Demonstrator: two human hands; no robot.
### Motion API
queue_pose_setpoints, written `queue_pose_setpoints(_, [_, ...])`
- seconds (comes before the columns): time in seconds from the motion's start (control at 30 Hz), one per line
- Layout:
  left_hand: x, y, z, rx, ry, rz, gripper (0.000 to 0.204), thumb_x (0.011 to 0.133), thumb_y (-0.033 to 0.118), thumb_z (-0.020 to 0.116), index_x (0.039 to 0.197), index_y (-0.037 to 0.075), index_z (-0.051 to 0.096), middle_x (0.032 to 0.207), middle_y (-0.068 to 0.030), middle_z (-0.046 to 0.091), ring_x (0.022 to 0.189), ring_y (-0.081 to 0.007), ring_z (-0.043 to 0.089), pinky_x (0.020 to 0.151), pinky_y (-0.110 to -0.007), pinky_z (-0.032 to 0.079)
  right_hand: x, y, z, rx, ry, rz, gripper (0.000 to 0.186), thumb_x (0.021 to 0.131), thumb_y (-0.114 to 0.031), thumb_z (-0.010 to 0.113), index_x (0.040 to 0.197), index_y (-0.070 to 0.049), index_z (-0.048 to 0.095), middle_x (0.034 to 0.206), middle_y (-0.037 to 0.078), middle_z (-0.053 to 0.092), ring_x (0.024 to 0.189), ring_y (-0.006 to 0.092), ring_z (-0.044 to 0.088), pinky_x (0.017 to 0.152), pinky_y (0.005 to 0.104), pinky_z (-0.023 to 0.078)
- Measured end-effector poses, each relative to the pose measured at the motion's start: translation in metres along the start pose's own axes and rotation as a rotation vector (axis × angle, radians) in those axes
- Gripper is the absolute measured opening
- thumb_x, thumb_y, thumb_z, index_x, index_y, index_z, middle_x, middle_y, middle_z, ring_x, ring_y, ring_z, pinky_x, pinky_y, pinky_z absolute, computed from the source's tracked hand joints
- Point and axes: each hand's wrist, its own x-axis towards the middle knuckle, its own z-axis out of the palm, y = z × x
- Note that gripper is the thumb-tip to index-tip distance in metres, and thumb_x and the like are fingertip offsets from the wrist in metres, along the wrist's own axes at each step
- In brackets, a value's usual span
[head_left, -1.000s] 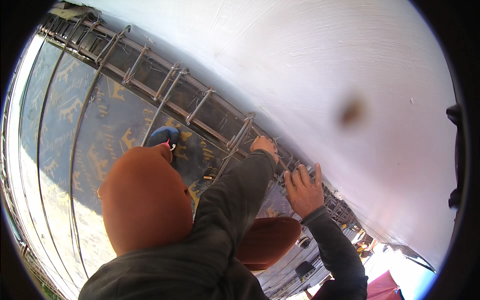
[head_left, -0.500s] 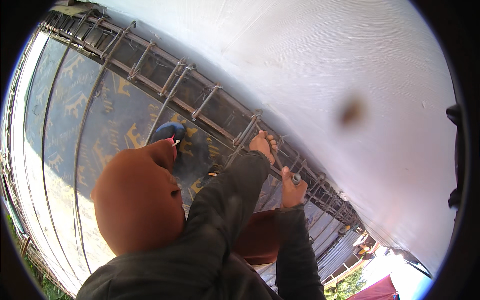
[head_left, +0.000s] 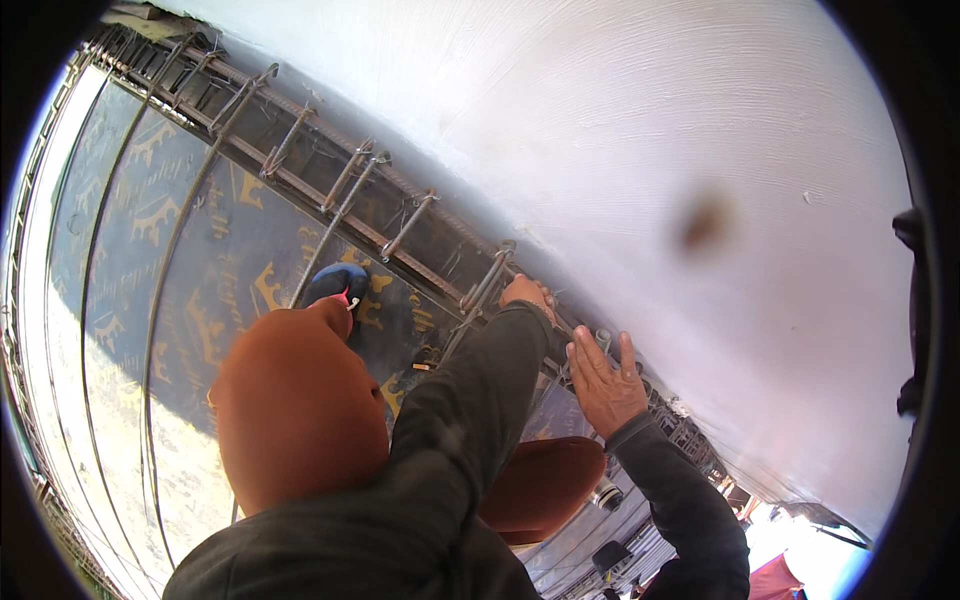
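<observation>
A long cage of rusty steel bars with bent stirrups [head_left: 345, 178] runs diagonally along the foot of a white wall. My left hand [head_left: 526, 293] is closed at the cage, its fingers wrapped round a metal rod that they mostly hide. Just beyond it, the round end of a metal tube [head_left: 602, 338] shows behind the fingers of my right hand; whether it belongs to the rod I cannot tell. My right hand [head_left: 607, 390] is open, fingers stretched and thumb apart, over the bars and close to that tube end.
The white wall [head_left: 640, 130] rises right beside the cage. Dark printed formwork panels [head_left: 235, 225] lie underfoot, crossed by long thin bars [head_left: 172, 240]. My blue shoe [head_left: 340, 283] rests near the cage, with a small orange-and-white stub [head_left: 424, 367] by it. Red cloth [head_left: 775, 578] shows at lower right.
My right hand has let go of the tube end and opened, its forearm swinging out to the right. My left hand stays closed at nearly the same place on the cage.
</observation>
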Motion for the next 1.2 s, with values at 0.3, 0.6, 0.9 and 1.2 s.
queue_pose_setpoints(0.3, [0.006,0.005,0.004,0.246,0.006,0.012,0.033,0.102,0.033,0.045,0.093,0.005,0.06,0.084,-0.0097,0.058,0.073,-0.0246,0.056,0.058,-0.044,0.046,0.021,0.047,0.022,-0.054,0.217,-0.161,0.04,0.086,-0.015,0.053,0.124,-0.004,0.061,0.095,0.004,0.062,0.11,0.02,0.053,0.113,0.0538,0.025])
queue_pose_setpoints(0.6, [0.01,0.05,-0.046,1.529,0.339,1.032,0.031,0.099,0.024,0.046,0.117,0.006,0.063,0.117,-0.0161,0.061,0.11,-0.0334,0.057,0.097,-0.046,0.045,0.019,0.045,0.039,0.294,0.24,-0.169,0.039,0.074,-0.013,0.061,0.107,0.007,0.066,0.079,0.009,0.058,0.073,0.0236,0.052,0.088,0.0422,0.044])
queue_pose_setpoints(0.9, [0.004,0.09,-0.036,2.021,0.162,0.888,0.041,0.094,0.021,0.055,0.134,0.014,0.057,0.13,-0.0126,0.06,0.119,-0.0341,0.055,0.102,-0.042,0.045,0.023,0.038,0.05,0.316,0.384,-0.14,0.036,0.075,-0.013,0.064,0.106,0.005,0.067,0.074,0.007,0.054,0.069,0.0229,0.051,0.087,0.0442,0.046])
queue_pose_setpoints(1.2, [0.019,0.094,-0.043,1.827,0.089,0.865,0.034,0.092,0.02,0.062,0.125,0.015,0.066,0.11,-0.0116,0.071,0.102,-0.0308,0.066,0.087,-0.038,0.052,0.035,0.027,0.03,0.656,0.369,0.319,0.04,0.062,-0.024,0.072,0.093,0.001,0.071,0.071,0.008,0.058,0.072,0.0267,0.054,0.083,0.0432,0.043])
